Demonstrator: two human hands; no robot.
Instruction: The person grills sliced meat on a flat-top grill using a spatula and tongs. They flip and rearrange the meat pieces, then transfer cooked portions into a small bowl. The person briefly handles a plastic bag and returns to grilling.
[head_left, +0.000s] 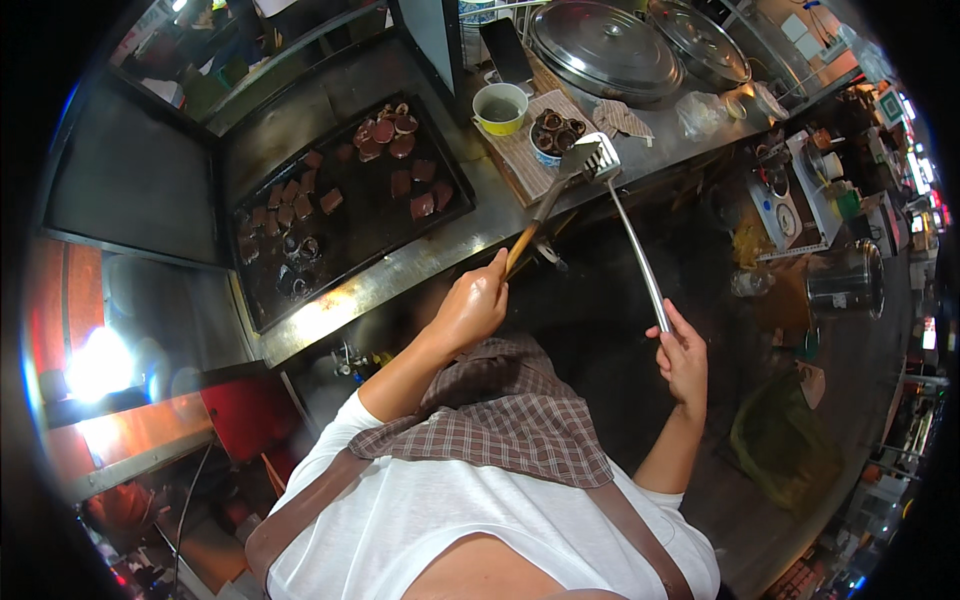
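My left hand (472, 304) grips the wooden handle of a flat metal spatula (519, 247). A slotted metal turner (637, 247) is held by its long handle in my right hand (684, 364). The two blades meet and overlap at the right edge of a blue-and-white bowl (547, 159). Dark brown, ring-shaped food pieces (556, 130) fill this bowl; I cannot tell whether anything lies between the blades. To the left, the black griddle (360, 232) carries dark red rectangular slabs (303, 206), round slices (383, 133) and some dark rings (309, 246).
The bowl stands on a striped cloth (525, 176), near a yellow-and-white tub (500, 127) and a dark-screened phone (507, 51). Large lidded metal pans (607, 45) sit behind. A folded cloth (622, 120) and plastic bag (701, 114) lie farther right. Metal side panels (131, 165) border the griddle.
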